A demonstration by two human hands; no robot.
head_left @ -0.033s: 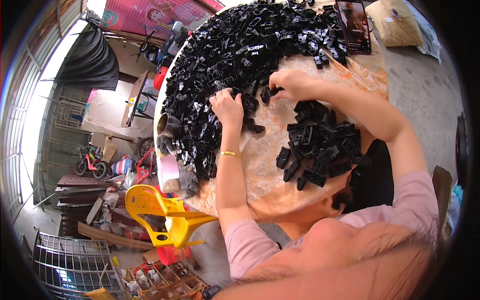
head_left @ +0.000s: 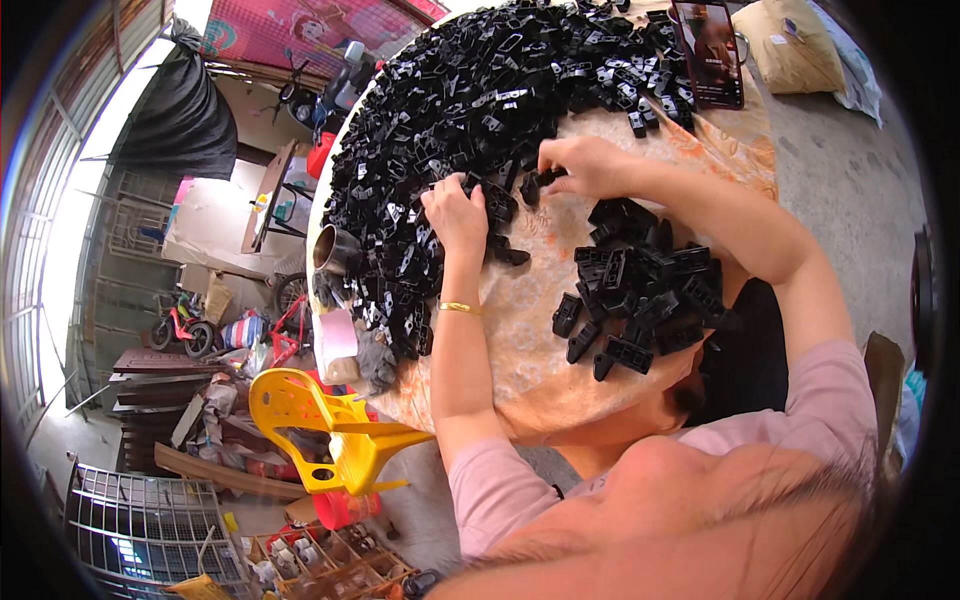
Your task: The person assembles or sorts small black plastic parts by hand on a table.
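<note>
The black clips (head_left: 480, 100) heaped on the far desk (head_left: 520, 340) looked light, stiff and easy to pinch by their edges. Left hand (head_left: 457, 212) and right hand (head_left: 585, 165) each apparently had fingers clamped on one.

The plastic parts (head_left: 480, 110) are seen in glossy black, heaped on a surface (head_left: 530, 340) covered in a tan cloth with faint orange floral print. A gold bracelet (head_left: 458, 307) and pink sleeves (head_left: 820, 400) are shown. The chair (head_left: 320, 425) is coloured bright yellow.
</note>
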